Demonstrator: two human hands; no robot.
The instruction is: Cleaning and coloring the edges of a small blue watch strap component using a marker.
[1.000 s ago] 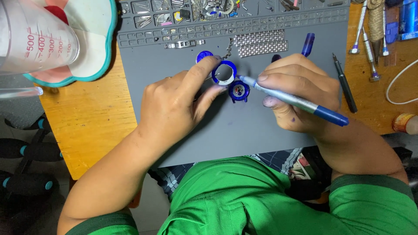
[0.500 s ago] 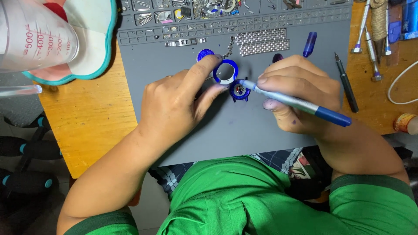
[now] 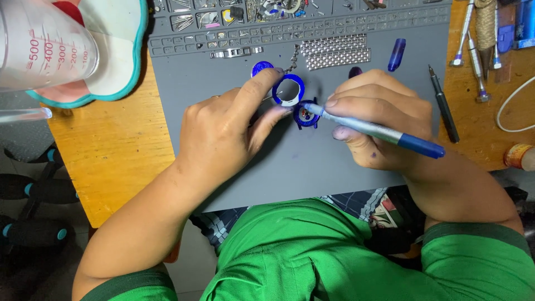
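My right hand (image 3: pixel 374 124) grips a blue-tipped pen-like tool (image 3: pixel 384 132), its point touching a small blue watch case (image 3: pixel 306 115) on the grey work mat (image 3: pixel 345 167). My left hand (image 3: pixel 225 131) rests on the mat beside the case, thumb tip against it and index finger reaching to a blue ring (image 3: pixel 288 90) just behind. A round blue cap (image 3: pixel 261 68) lies past the index finger.
A metal mesh watch band (image 3: pixel 333 53) and a blue pen cap (image 3: pixel 396 54) lie at the back of the mat. Screwdrivers (image 3: pixel 443 103) sit on the wooden table at right. A clear measuring cup (image 3: pixel 44 47) stands at back left. Small parts fill the mat's rear trays (image 3: pixel 223 17).
Both hands stay in nearly the same pose on the watch case; the pen-like tool's angle has shifted only slightly.
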